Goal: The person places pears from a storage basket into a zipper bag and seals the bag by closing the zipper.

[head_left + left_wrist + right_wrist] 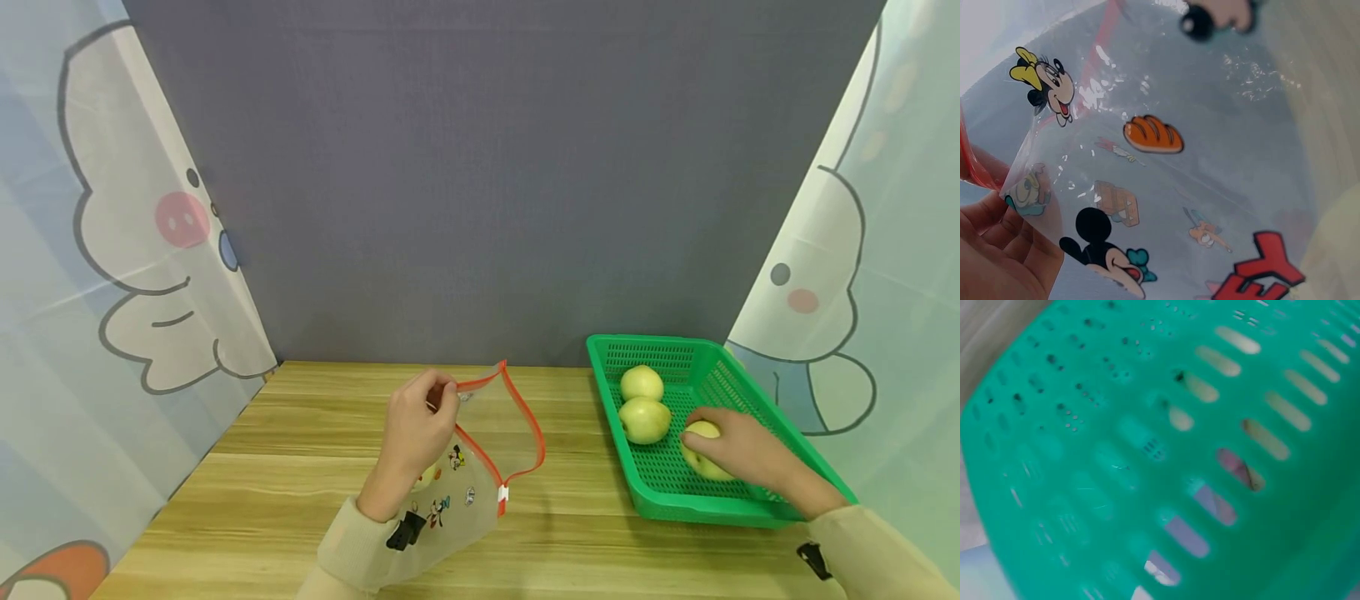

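My left hand [422, 422] pinches the red-edged rim of a clear zip bag [480, 467] printed with cartoon figures. The bag's mouth gapes toward the right, with a white slider at its near corner. Inside the bag, partly hidden by my wrist, is a pale yellow-green apple [424, 477]. In the left wrist view the bag film [1166, 181] fills most of the picture. My right hand [738, 446] grips another yellow-green apple [703, 458] inside a green plastic basket [675, 507]. In the right wrist view only the slotted basket wall shows; hand and fruit are hidden.
Two more yellow-green apples [643, 419] lie at the left side of the basket. Bag and basket are on a wooden table [285, 467]. A grey cloth [465, 183] hangs behind the table, and cartoon-printed curtains [135, 250] flank both sides.
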Demonstrator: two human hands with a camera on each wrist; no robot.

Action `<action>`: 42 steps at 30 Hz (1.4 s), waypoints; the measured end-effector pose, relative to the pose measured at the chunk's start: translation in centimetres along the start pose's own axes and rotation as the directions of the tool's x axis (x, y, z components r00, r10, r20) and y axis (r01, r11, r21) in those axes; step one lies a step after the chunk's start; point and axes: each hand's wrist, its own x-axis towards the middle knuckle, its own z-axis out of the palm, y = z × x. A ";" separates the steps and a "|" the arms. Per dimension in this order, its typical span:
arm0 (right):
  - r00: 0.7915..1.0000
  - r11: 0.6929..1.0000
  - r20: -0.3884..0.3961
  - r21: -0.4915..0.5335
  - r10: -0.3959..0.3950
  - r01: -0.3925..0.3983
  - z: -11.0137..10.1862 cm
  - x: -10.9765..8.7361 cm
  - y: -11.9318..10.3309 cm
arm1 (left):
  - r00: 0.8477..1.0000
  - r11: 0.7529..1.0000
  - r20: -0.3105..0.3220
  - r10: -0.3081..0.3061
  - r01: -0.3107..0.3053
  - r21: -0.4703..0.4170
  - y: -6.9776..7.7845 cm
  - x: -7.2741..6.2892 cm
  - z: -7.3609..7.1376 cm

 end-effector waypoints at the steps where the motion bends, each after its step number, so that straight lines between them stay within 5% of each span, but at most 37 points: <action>1: 1.000 1.000 -0.016 -0.002 -0.002 0.002 0.0 0.0 -0.3 | 1.000 1.000 0.001 -0.001 0.001 0.002 0.0 0.0 0.0; 20: 0.986 0.999 -0.163 -0.034 -0.041 0.036 -1.0 0.5 -4.0 | 1.000 1.000 0.003 -0.005 0.005 -0.006 -0.2 0.0 0.0; 42: 0.981 0.997 -0.178 -0.013 -0.081 0.080 -0.5 1.1 -7.8 | 1.000 1.000 0.000 0.008 -0.008 -0.003 0.0 0.0 0.0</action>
